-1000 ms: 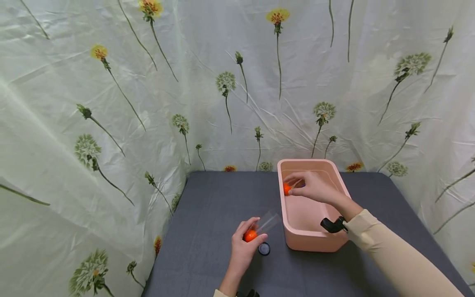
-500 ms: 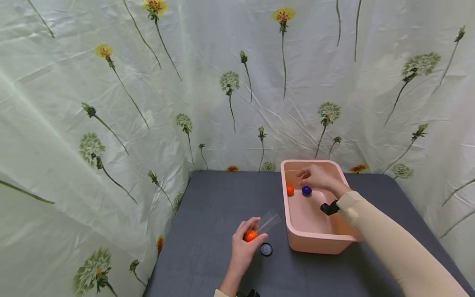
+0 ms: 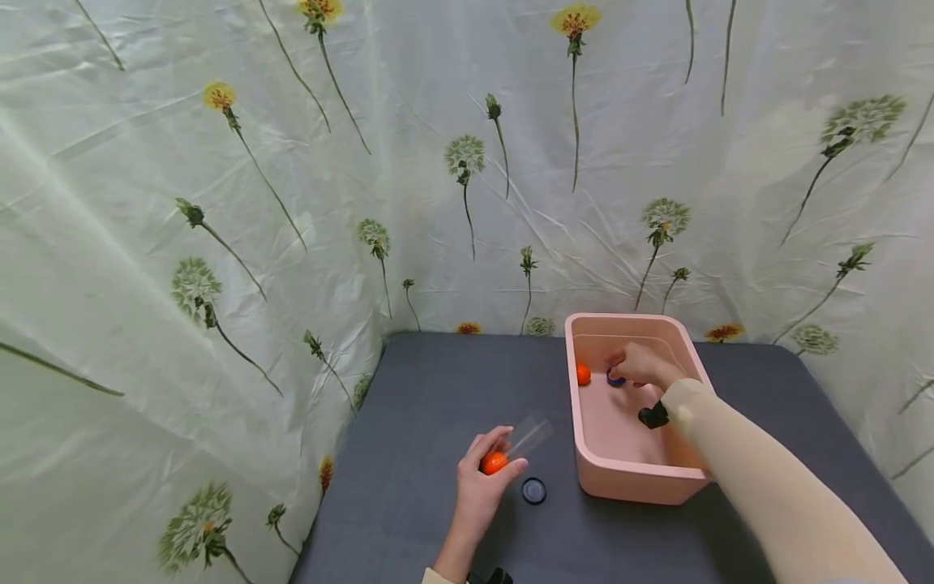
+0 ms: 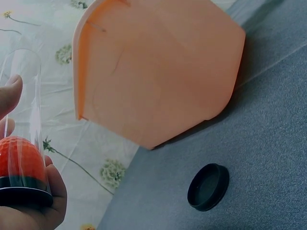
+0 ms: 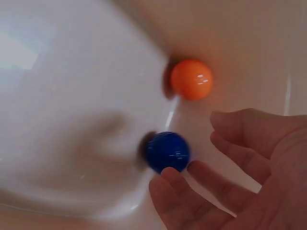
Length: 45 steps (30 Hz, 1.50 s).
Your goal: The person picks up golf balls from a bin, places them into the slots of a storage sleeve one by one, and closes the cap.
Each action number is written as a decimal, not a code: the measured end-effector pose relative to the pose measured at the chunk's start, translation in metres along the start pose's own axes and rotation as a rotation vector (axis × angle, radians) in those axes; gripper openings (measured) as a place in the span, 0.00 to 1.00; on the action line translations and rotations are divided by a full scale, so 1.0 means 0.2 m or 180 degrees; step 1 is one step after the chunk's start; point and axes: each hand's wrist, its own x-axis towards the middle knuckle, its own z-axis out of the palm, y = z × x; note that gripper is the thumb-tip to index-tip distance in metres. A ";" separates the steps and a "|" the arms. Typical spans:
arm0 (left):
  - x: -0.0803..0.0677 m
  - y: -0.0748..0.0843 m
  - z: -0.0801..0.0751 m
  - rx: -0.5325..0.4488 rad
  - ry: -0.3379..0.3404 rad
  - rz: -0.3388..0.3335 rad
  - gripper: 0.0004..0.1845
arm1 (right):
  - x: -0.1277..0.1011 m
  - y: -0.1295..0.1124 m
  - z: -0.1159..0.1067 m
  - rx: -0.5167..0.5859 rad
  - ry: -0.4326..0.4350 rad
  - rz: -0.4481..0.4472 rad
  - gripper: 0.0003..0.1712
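My left hand (image 3: 477,487) grips a clear plastic tube (image 3: 530,435) tilted toward the bin. Inside its lower end sits an orange dimpled ball (image 4: 21,158), like a golf ball, above a black base cap (image 4: 24,196). My right hand (image 3: 642,365) reaches down into a pink bin (image 3: 635,487). Its fingertips are at the near side of a blue ball (image 5: 168,152), seemingly touching it, while the thumb stays apart from it. Another orange ball (image 5: 192,79) lies by the bin's wall, beyond the thumb.
A round black cap (image 3: 534,491) lies on the dark grey table (image 3: 438,389) between my left hand and the bin. Behind the table hangs a pale curtain (image 3: 409,162) printed with dandelions.
My right hand has moved from the orange ball in the bin to the blue one. The left hand still holds the tube. The head view has shifted slightly, so the bin appears farther right.
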 end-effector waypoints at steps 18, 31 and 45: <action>0.01 0.00 -0.01 -0.0015 -0.0011 -0.0118 0.24 | 0.01 0.10 0.06 0.0367 -0.0323 0.0355 0.21; 0.01 0.00 -0.01 0.0017 0.0005 -0.0146 0.26 | 0.09 0.10 0.10 -0.0063 -0.0684 0.0055 0.20; -0.01 0.03 0.02 0.0005 0.0023 -0.0180 0.25 | 0.01 0.06 0.05 -0.0146 -0.0670 -0.0016 0.22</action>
